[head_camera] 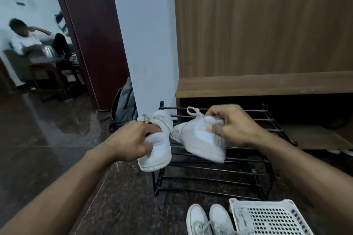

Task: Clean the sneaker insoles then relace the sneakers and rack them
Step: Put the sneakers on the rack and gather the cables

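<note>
I hold two white laced sneakers above a black metal shoe rack. My left hand grips the left sneaker by its collar, fingers inside the opening; it hangs over the rack's left end, toe pointing away. My right hand grips the right sneaker at its heel and collar, thumb on the side. That shoe is tilted over the rack's top bars, its lace loop sticking up. The two shoes nearly touch in the middle.
Another pair of white sneakers stands on the dark floor below. A white perforated plastic basket lies beside them. A wooden bench and a white pillar stand behind the rack, a grey backpack leans left. A person sits far left.
</note>
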`<act>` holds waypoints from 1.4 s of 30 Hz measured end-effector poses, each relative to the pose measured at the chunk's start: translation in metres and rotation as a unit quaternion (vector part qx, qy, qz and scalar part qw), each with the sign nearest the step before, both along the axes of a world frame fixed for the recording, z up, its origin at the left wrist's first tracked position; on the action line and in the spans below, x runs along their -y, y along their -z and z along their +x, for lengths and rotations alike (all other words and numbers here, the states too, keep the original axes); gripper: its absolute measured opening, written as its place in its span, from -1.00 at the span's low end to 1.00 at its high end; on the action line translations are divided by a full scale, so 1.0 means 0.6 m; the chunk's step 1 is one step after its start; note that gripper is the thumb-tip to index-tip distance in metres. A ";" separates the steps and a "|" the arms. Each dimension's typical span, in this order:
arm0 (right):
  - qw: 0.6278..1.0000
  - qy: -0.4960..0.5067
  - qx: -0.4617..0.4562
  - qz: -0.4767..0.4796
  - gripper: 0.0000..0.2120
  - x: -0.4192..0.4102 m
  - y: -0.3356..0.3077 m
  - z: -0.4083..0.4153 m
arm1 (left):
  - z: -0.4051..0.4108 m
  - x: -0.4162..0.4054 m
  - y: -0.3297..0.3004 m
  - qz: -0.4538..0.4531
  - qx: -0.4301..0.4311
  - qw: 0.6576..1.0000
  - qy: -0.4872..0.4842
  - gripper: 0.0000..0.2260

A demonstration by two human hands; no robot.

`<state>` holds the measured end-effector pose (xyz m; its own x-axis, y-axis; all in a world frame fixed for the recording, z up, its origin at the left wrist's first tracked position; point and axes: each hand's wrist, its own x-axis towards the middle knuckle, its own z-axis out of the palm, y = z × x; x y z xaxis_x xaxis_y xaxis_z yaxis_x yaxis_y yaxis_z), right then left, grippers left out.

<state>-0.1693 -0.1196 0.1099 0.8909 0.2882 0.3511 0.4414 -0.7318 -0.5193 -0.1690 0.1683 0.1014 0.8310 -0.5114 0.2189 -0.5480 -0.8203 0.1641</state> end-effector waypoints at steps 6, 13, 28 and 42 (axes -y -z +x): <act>0.997 0.047 0.048 -0.023 -0.91 -0.017 -0.022 0.062 | 0.084 -0.004 0.013 0.007 0.031 0.999 -0.039 -0.77; 0.972 0.131 0.100 -0.170 -0.73 -0.082 0.071 0.166 | 0.180 0.047 0.079 0.083 0.036 0.991 -0.103 -0.84; 0.970 0.114 0.078 -0.202 -0.73 -0.106 0.167 0.283 | 0.285 0.087 0.128 0.090 0.090 0.981 -0.149 -0.58; 0.978 0.109 0.018 -0.177 -0.76 -0.113 0.150 0.271 | 0.267 0.102 0.134 0.075 0.040 0.972 -0.218 -0.55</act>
